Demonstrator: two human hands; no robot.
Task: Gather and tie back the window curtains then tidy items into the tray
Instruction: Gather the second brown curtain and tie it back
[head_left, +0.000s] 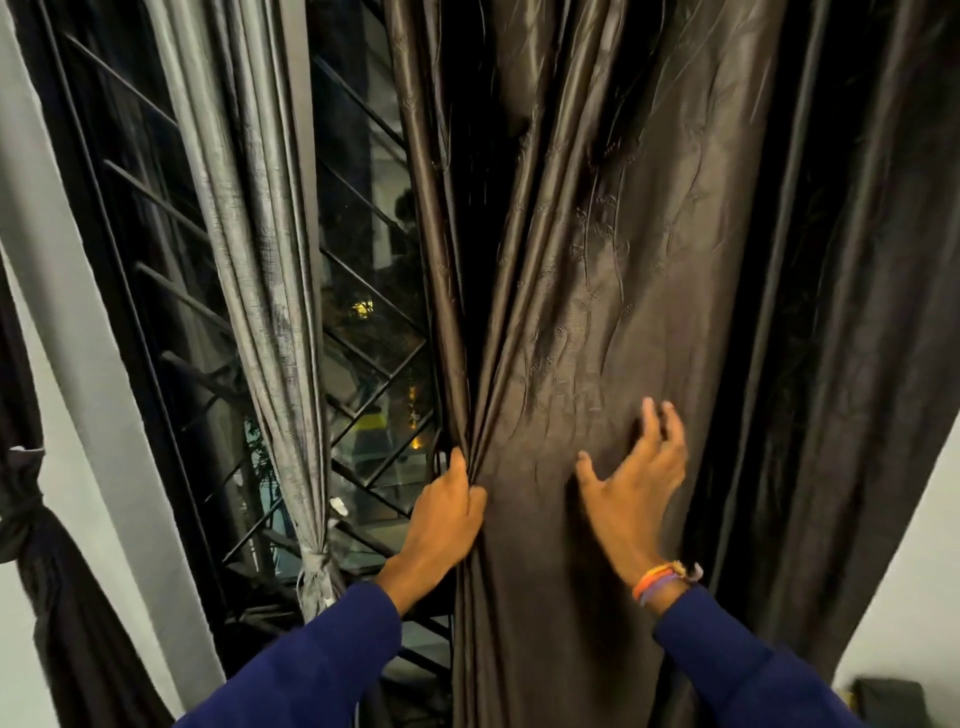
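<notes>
A dark brown satin curtain hangs in front of me and fills the right half of the view. My left hand grips its bunched left edge at waist height. My right hand hovers over the flat cloth to the right, fingers spread and slightly blurred. A silver-grey curtain to the left is gathered and knotted near its bottom. At the far left a black curtain is also knotted. No tray is in view.
The window with a black diagonal metal grille shows between the grey and brown curtains, dark outside with a few lights. White wall runs down the left and shows at the lower right, where a dark object sits.
</notes>
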